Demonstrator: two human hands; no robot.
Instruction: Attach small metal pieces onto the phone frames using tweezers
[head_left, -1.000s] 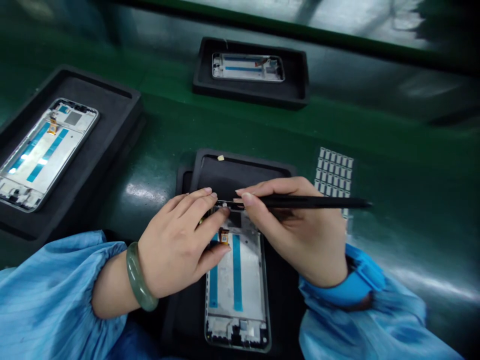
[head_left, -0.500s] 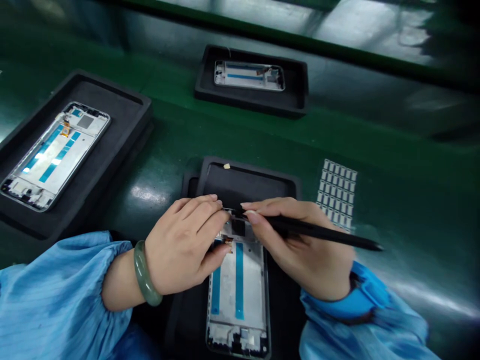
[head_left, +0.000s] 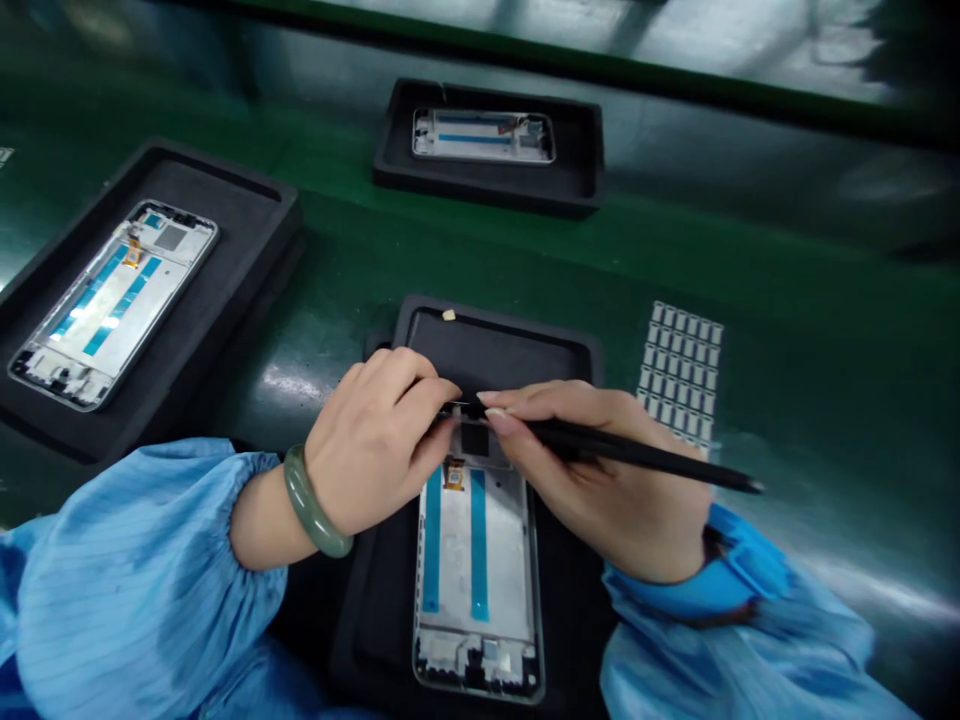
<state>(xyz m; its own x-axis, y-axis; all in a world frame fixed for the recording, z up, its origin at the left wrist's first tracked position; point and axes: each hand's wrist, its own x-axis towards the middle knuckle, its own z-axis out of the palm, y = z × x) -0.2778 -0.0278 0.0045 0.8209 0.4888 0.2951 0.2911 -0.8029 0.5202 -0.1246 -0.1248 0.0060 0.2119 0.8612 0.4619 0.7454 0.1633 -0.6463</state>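
Note:
A silver phone frame [head_left: 506,560] with two blue strips lies in a black tray [head_left: 517,345] in front of me. My right hand [head_left: 611,475] pinches a black pen-like tool [head_left: 645,453], its working end at the top edge of the frame. On the frame's top left corner rests my left hand [head_left: 379,435], thumb and forefinger brought together; whether something small is between them is hidden. An orange flex connector [head_left: 454,475] shows just below my left fingertips.
At the left a black tray [head_left: 247,290] holds another phone frame [head_left: 112,305]. A third frame [head_left: 484,137] sits in a tray [head_left: 577,180] at the back. A sheet of small parts [head_left: 682,370] lies right, and a pale bit [head_left: 448,315] is on the near tray's rim.
My left hand has moved up and right, its thumb now nearer the frame's top edge, uncovering the orange connector. My right hand still holds the tool at nearly the same spot. The view has shifted slightly.

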